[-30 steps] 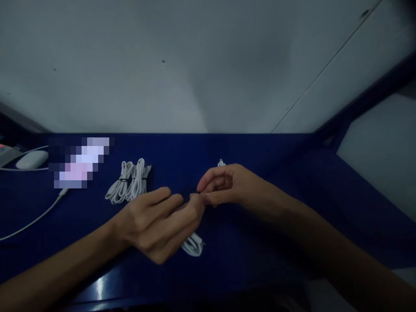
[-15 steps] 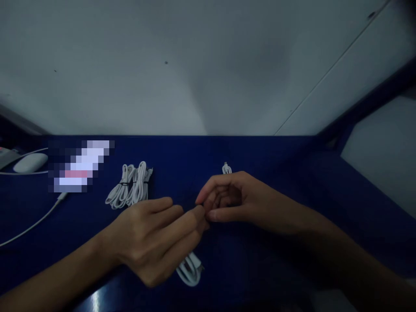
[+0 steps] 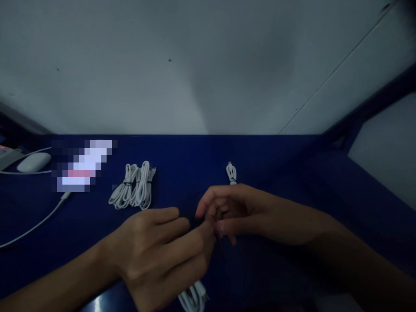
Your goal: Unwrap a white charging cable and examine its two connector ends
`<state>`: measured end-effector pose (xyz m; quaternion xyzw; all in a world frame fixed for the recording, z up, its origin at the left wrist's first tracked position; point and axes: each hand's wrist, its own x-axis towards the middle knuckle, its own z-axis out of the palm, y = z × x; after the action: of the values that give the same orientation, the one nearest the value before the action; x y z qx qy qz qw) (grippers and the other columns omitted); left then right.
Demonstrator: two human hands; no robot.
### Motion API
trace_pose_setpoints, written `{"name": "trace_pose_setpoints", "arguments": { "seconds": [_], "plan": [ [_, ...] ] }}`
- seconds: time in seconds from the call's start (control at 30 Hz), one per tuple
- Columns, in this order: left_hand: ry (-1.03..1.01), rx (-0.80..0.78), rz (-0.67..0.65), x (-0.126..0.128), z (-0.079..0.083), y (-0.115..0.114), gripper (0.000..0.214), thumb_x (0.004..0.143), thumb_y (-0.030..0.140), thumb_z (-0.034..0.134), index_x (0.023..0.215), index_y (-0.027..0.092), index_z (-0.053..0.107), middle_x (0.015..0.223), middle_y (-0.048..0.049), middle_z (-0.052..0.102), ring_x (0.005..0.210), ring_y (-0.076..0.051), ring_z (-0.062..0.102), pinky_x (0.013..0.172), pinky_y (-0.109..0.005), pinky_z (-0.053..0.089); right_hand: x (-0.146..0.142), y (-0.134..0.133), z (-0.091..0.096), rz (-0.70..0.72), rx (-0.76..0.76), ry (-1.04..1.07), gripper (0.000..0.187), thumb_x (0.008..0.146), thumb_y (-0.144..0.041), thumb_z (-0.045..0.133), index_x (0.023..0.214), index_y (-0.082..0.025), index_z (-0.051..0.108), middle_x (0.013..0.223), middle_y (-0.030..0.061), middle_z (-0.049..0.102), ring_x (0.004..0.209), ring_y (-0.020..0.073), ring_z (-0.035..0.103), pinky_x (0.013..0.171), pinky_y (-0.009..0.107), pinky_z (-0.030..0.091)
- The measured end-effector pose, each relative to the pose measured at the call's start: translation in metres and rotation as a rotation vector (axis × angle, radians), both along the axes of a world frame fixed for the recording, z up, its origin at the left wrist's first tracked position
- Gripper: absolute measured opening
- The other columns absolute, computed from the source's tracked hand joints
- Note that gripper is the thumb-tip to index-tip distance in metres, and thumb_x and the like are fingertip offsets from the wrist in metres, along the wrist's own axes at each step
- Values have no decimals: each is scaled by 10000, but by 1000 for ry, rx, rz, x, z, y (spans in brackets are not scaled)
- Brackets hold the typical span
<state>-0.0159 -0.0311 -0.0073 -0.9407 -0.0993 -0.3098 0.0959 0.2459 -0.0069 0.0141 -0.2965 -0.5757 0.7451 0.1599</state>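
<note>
My left hand is closed around a coiled white cable, whose loops hang out below the palm near the table's front edge. My right hand meets the left at the fingertips, thumb and fingers pinched together on something small and dark that I cannot make out. Two tied bundles of white cable lie to the left on the blue table. A smaller tied white cable lies just beyond my right hand.
A white mouse and a thin white cord are at the far left, beside a blurred-out object. A grey wall rises behind the table. The table's right edge runs diagonally at the right.
Both hands have come nearer to me and lower in view, still joined at the fingertips. The coil under my left hand has dropped toward the bottom edge of the picture.
</note>
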Motion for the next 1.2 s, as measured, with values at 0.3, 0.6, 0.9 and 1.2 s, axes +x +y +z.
{"name": "trace_pose_setpoints", "arguments": {
  "seconds": [0.3, 0.6, 0.9, 1.2],
  "plan": [
    [-95, 15, -46, 4, 3, 3, 221, 856, -86, 822, 751, 107, 800, 810, -10, 811, 563, -86, 620, 459, -308, 426, -6, -6, 0, -61, 29, -37, 207, 1060, -190, 750, 1265, -204, 721, 1031, 13, 745, 935, 147, 707, 788, 267, 598],
    [101, 177, 46, 6, 7, 15, 342, 1063, -25, 493, 999, 26, 824, 925, -133, 859, 594, -197, 752, 469, -335, 549, -11, -11, -6, -297, 78, -33, 134, 998, -155, 792, 1131, -168, 791, 1019, 50, 795, 931, 180, 750, 779, 299, 623],
    [1, 191, 25, 5, 3, 20, 280, 1044, -6, 519, 966, 36, 784, 868, -142, 857, 624, -202, 779, 483, -299, 559, -7, -7, -8, -328, 71, -40, 170, 939, -240, 894, 1089, -192, 830, 995, 36, 807, 926, 166, 748, 838, 301, 622],
    [22, 211, -17, -1, 3, 26, 251, 1025, -17, 572, 941, 49, 799, 925, -159, 869, 677, -197, 802, 502, -277, 564, -4, -4, -12, -348, -19, -7, 247, 915, -232, 917, 1129, -189, 803, 995, 40, 802, 941, 175, 744, 822, 299, 609]
  ]
}}
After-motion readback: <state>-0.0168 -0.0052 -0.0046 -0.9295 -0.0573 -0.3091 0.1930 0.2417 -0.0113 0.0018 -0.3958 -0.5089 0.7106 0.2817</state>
